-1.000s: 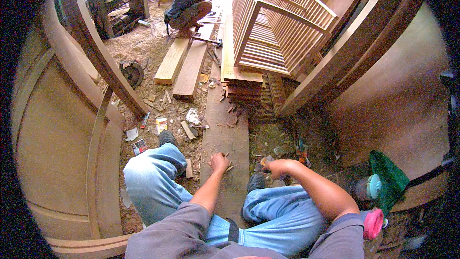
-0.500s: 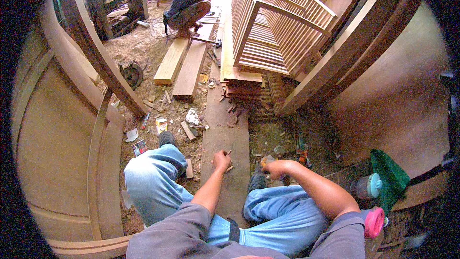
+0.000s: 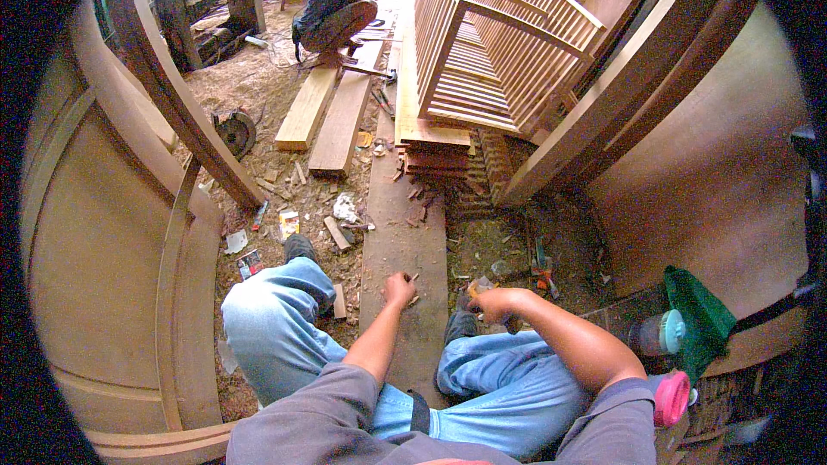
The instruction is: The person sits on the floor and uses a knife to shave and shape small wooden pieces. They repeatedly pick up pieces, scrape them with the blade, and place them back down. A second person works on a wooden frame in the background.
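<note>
My left hand (image 3: 399, 290) is over the long board (image 3: 401, 241) between my legs. Its fingers are closed on a small, pale sliver of wood (image 3: 414, 278) that pokes out on the right. To the right, above my shoe (image 3: 461, 325), my right hand (image 3: 497, 304) is closed too. Something yellowish (image 3: 476, 287) shows at its fingertips and something dark beneath it, but I cannot make out what it grips. Wood chips lie on the board around both hands.
Ahead stand a stack of planks (image 3: 431, 164) and a slatted wooden frame (image 3: 517, 43). Two thick planks (image 3: 345, 125) lie left of them, near a crouching person (image 3: 336, 9). Panels (image 3: 103, 258) rise at both sides. A clear jar with a turquoise lid (image 3: 662, 333) stands at right.
Both hands stay almost in place, closed as before. The view shifts very slightly; nothing else visibly moves.
</note>
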`<action>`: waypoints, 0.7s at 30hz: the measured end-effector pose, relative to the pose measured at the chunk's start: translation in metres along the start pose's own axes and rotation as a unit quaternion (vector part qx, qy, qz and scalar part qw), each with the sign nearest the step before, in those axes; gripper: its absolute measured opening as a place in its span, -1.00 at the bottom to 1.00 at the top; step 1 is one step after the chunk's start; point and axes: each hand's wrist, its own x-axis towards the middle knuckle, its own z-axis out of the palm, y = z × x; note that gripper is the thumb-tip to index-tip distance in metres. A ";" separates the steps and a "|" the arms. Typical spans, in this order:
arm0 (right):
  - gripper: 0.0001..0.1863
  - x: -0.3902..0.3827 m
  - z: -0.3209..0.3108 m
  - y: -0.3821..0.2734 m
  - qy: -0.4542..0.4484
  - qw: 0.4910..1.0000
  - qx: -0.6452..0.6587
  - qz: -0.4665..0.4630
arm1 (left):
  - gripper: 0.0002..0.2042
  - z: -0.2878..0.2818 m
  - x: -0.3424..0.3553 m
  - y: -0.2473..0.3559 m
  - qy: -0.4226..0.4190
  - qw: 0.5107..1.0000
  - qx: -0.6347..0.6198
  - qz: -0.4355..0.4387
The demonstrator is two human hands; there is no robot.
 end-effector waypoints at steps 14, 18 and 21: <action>-0.29 -0.007 0.000 -0.008 -0.018 0.993 0.109 0.037 | -0.76 -0.007 -0.014 0.009 0.024 0.999 -0.013 0.024; -0.31 -0.027 -0.014 -0.022 0.020 0.999 0.033 0.018 | -0.77 -0.008 -0.007 0.019 0.021 0.999 -0.045 0.020; -0.34 -0.053 -0.031 -0.025 0.203 0.976 0.075 -0.021 | -0.73 -0.017 0.010 0.046 0.011 0.989 -0.138 0.051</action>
